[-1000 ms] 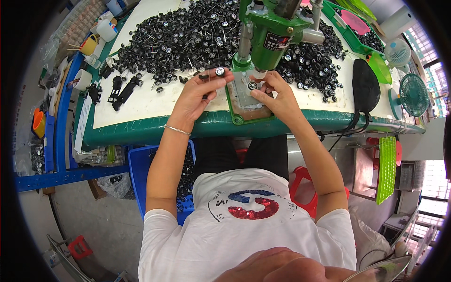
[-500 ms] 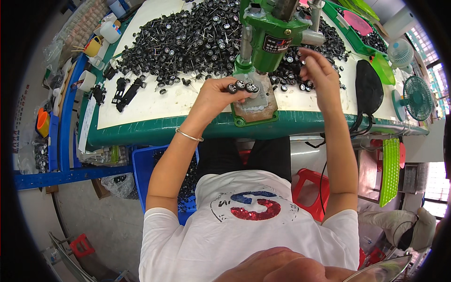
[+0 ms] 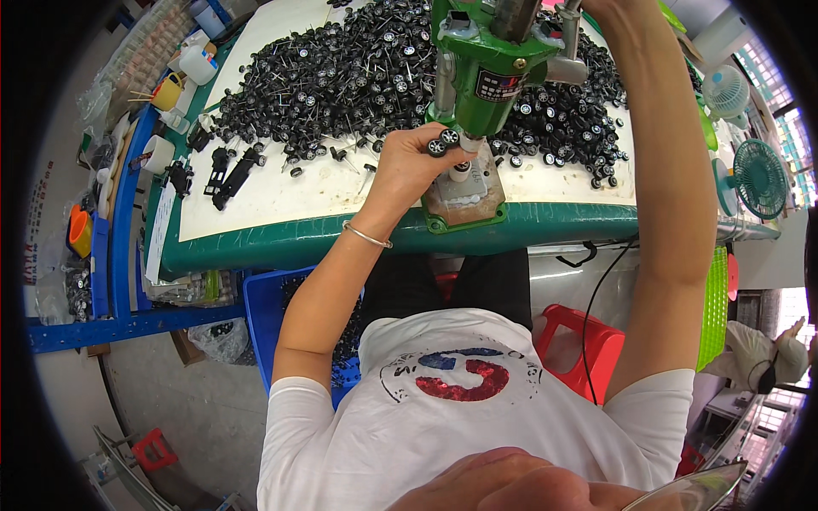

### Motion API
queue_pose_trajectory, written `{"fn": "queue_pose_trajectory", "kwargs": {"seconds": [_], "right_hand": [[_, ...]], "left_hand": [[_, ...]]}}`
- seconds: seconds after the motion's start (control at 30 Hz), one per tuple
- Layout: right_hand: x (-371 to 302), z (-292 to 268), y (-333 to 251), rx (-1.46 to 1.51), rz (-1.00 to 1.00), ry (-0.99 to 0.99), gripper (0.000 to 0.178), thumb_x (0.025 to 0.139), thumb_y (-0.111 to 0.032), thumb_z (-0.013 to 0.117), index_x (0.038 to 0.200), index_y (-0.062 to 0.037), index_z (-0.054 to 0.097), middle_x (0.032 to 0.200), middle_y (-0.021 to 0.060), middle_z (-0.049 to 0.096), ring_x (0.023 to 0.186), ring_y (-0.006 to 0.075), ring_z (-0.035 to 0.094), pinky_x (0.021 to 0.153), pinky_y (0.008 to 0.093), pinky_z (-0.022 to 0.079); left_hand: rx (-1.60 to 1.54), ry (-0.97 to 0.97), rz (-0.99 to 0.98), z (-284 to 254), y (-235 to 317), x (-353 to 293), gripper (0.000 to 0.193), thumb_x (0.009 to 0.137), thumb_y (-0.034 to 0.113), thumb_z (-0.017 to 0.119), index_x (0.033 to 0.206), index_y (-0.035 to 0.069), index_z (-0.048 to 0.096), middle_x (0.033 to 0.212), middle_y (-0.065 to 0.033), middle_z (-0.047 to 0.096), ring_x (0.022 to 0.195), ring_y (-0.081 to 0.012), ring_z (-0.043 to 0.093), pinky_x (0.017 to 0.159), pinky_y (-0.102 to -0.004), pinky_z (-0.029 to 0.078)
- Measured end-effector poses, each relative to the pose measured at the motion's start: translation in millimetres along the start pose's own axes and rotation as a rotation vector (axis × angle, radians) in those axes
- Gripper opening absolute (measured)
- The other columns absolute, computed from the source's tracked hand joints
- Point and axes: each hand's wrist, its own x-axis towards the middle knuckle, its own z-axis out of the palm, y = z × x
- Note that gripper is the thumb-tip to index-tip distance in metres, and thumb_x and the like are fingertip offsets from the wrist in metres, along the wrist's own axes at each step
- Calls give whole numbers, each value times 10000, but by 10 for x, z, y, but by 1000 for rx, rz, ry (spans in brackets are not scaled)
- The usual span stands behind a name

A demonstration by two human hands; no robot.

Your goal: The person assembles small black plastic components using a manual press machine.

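My left hand [image 3: 407, 162], wearing a bangle at the wrist, is closed on small black toy wheels [image 3: 436, 148] with silver hubs, at the green bench press [image 3: 486, 85]. Two wheels show by the fingertips. A third wheel [image 3: 460, 171] sits just below them, over the grey plate [image 3: 482, 186] on the press base and close under the ram. Raised past the press on the right, my right hand [image 3: 607, 5] is cut by the upper edge near the lever; its fingers are out of sight.
A large heap of black wheels, many on thin axles [image 3: 341, 94], spreads behind and around the press. Black toy chassis [image 3: 232, 179] lie at the left. A green fan [image 3: 758, 179] stands at the right. A blue bin [image 3: 264, 315] is below the table edge.
My right hand has risen from beside the press to the upper edge. My left hand has brought the wheels slightly right and up, under the ram. The black mask is now hidden behind my right arm.
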Motion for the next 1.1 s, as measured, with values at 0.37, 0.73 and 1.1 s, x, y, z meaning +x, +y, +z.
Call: {"fn": "queue_pose_trajectory", "kwargs": {"seconds": [0.37, 0.73, 1.1], "right_hand": [[-528, 326, 20, -270, -394, 298, 201, 899, -267, 621, 799, -119, 531, 553, -108, 371, 377, 2, 270, 328, 174, 187], [-1020, 292, 79, -409, -835, 158, 334, 903, -337, 600, 669, -163, 439, 529, -84, 312, 402, 26, 238, 355, 204, 211], [-1020, 237, 114, -160, -759, 181, 283, 880, -229, 517, 659, -91, 405, 529, -34, 257, 441, 81, 190, 418, 262, 167]], "left_hand": [[121, 8, 147, -32, -10, -5, 178, 725, 30, 747, 894, -11, 707, 829, -12, 674, 720, -79, 590, 679, -229, 474], [149, 30, 161, -11, -71, -13, 184, 722, 26, 749, 889, -32, 697, 829, -31, 665, 732, -97, 596, 685, -237, 475], [39, 79, 178, 65, -103, -101, 233, 753, 38, 739, 975, -17, 693, 885, -17, 663, 756, -88, 609, 686, -231, 492]]}}
